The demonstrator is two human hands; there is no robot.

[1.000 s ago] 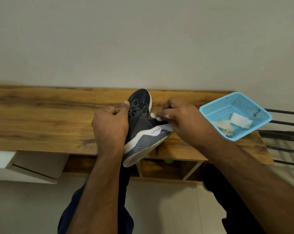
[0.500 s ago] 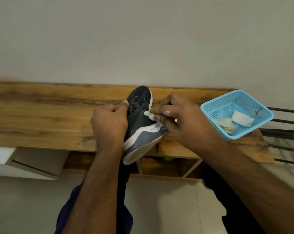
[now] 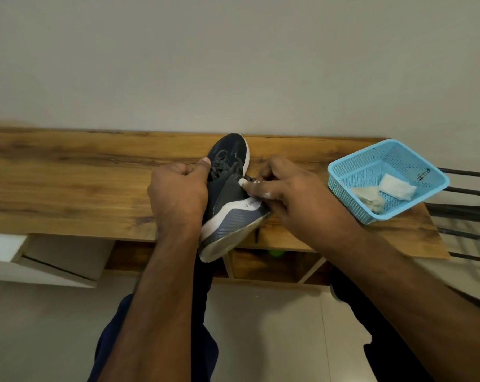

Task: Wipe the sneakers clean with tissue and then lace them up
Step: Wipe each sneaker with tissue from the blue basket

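- dark navy mesh sneaker (image 3: 228, 186) with a white sole edge, laces look dark grey
- its heel side has a grey panel with fine diagonal stripes, plus a white band with tiny dark script on it
- small white wad of tissue (image 3: 243, 182) against the shoe's dark side
- brown wood-grain surface (image 3: 76, 186), darker streaks running along it
- light blue perforated plastic basket (image 3: 343, 172) with a small black mark on its inner wall
- inside it, one clean white folded tissue (image 3: 397, 186) and one crumpled off-white, dingy one (image 3: 369, 198)
- plain pale grey wall (image 3: 233, 64)
- navy trousers (image 3: 115, 334)
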